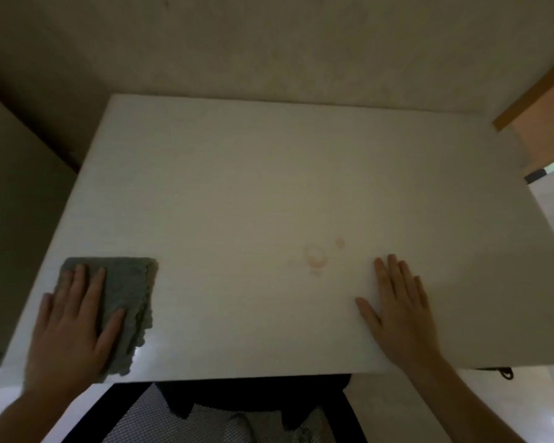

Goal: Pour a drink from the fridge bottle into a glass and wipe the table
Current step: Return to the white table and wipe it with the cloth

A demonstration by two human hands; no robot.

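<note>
A white table fills the view. My left hand lies flat, fingers spread, on a folded grey cloth at the table's near left. My right hand rests flat on the bare tabletop at the near right, holding nothing. A faint reddish ring stain with a small spot beside it marks the surface left of my right hand. No bottle and no glass are in view.
A plain wall rises behind the table. A wooden door frame stands at the far right. A chair with a mesh seat sits under the near edge. A dark surface borders the table's left.
</note>
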